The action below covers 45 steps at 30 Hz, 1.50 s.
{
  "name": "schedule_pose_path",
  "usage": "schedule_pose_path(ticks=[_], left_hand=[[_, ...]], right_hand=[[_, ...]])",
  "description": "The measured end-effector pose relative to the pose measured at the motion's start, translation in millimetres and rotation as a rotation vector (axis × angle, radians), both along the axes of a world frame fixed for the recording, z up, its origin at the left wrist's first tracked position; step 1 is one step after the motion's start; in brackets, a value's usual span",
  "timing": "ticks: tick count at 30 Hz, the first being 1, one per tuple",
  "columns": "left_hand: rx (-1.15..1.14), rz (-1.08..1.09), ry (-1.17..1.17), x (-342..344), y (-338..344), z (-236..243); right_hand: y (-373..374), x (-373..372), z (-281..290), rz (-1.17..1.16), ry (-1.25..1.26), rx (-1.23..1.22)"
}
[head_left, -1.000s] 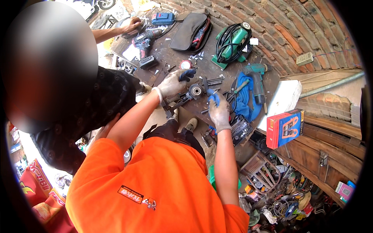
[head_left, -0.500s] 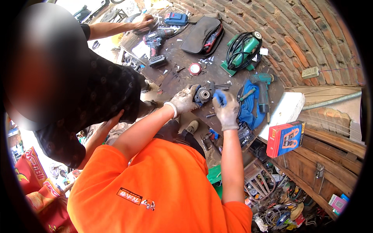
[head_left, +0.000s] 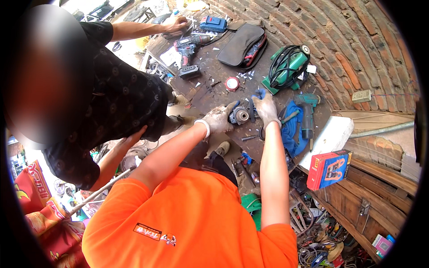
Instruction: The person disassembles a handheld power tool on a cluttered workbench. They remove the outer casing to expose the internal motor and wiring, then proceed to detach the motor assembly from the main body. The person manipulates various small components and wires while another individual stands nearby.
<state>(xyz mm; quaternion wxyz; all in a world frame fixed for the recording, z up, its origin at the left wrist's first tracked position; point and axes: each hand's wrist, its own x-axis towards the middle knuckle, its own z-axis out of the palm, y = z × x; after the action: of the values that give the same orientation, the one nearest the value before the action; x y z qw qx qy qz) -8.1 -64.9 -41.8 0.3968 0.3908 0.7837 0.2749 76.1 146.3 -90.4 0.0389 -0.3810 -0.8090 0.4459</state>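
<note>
My left hand (head_left: 218,118), in a grimy pale glove, grips a dark metal tool housing (head_left: 241,115) with a silver round hub facing up, over the worn dark bench (head_left: 210,94). Beside it, my gloved right hand (head_left: 265,107) has its blue-coated fingers bent round or against a dark narrow piece (head_left: 252,114); exactly what it holds is hidden. A blue cloth (head_left: 292,131) with a green-handled tool lies right of that hand, next to a teal drill (head_left: 308,117). A round red-and-white container (head_left: 232,83) sits behind the housing.
A co-worker (head_left: 120,89) stands at my left, one hand (head_left: 178,23) at the bench's back. There lie a cordless drill (head_left: 190,47), grey bag (head_left: 240,44) and green tool (head_left: 286,67). At right are a white block (head_left: 333,127), red-blue box (head_left: 328,169) and brick wall (head_left: 339,40).
My left hand has come down onto the housing and shifted right with it. My right hand has moved up and forward to the housing's right side, fingertips now farther back.
</note>
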Motion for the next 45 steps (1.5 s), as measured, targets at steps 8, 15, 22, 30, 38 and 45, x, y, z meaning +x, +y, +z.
schedule_pose_path(ticks=[8, 15, 22, 30, 38, 45], left_hand=[[-0.12, 0.185, 0.433, 50, -5, 1], [-0.156, 0.175, 0.528, 63, 4, -5], [-0.172, 0.225, 0.326, 51, 7, 2], [-0.175, 0.306, 0.192, 48, 7, 5], [-0.169, 0.318, 0.193, 49, 8, 4], [-0.164, 0.31, 0.203, 50, 8, 0]], right_hand=[[-25, 81, 80, -0.044, 0.397, -0.146], [-76, 127, 102, -0.229, 0.508, -0.22], [-114, 127, 88, -0.292, 0.668, -0.423], [-138, 99, 72, -0.294, 0.688, -0.462], [-142, 87, 62, -0.282, 0.601, -0.367], [-145, 85, 63, -0.298, 0.625, -0.369]])
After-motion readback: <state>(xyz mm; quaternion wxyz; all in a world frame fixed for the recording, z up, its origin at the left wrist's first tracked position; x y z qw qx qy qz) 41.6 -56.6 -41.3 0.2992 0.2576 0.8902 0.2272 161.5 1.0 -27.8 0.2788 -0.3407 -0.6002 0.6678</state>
